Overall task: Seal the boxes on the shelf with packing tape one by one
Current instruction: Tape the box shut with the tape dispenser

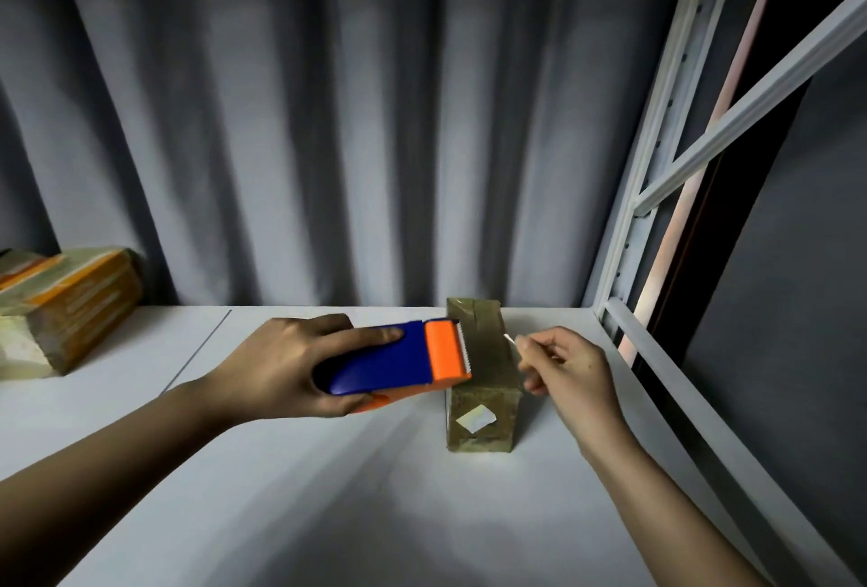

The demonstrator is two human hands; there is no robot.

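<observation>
Over box (483, 380) — dispenser (394, 359), tape end (509, 338)

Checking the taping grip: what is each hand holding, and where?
Left hand grips the tape dispenser by its blue body; right hand pinches the tape end.

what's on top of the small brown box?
Clear tape runs along the top of the small brown box. The dispenser, gripped by the left hand, covers its left edge; the right hand pinches the tape end.

no readable text anywhere; pale sticker (475, 419) on small box (483, 417) front, blank or too blurred
</observation>
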